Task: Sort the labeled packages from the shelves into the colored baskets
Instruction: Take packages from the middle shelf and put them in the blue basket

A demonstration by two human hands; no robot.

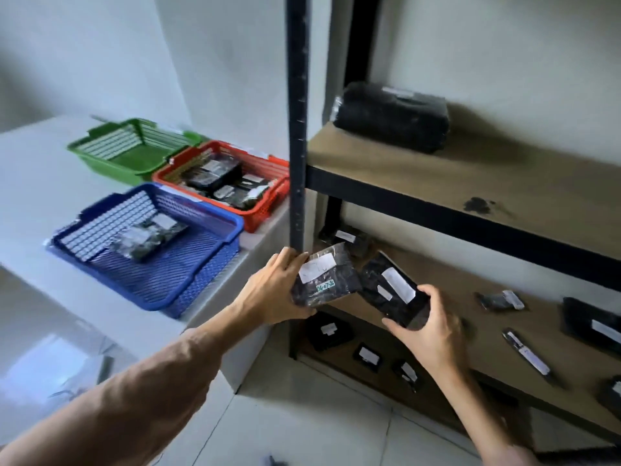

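Noted first black package (pixel 319 277), white label plus green-lettered tag, gripped along its left edge by left hand (pixel 279 290), just in front of shelf post (pixel 297 129). Noted second black package (pixel 393 290), tilted, just beside the first, clasped at its lower end by right hand (pixel 433 327). Both held in the air before lower shelf board (pixel 453 284). Recorded further left, on white counter (pixel 33 169): blue basket (pixel 205 210) with two packages, red basket (pixel 258 216) with several, green basket (pixel 111 166) behind. Recorded on upper shelf board (pixel 437 183): large black bundle (pixel 393 119).

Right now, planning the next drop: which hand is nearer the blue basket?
Left. The left hand, holding a package, is just right of the blue basket; the right hand, holding another package, is farther right.
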